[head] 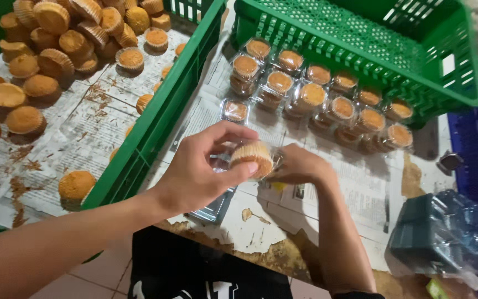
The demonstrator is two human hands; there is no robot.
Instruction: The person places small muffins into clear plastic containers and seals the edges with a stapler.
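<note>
My left hand (197,171) pinches a golden paper-cupped muffin (252,156) over the newspaper-covered table (360,194), near the middle. My right hand (300,166) grips a clear plastic clamshell box (276,161) touching the muffin's right side.

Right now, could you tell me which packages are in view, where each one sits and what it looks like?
Clear plastic cups: rows below the tipped green crate, each holding a brown muffin.
Single clear cup: alone, nearer the hands.
Muffin: held by left hand and right hand, over a clear container.
Bag of clear containers: lower right, crumpled plastic.
Newspaper: covering the table.
</note>
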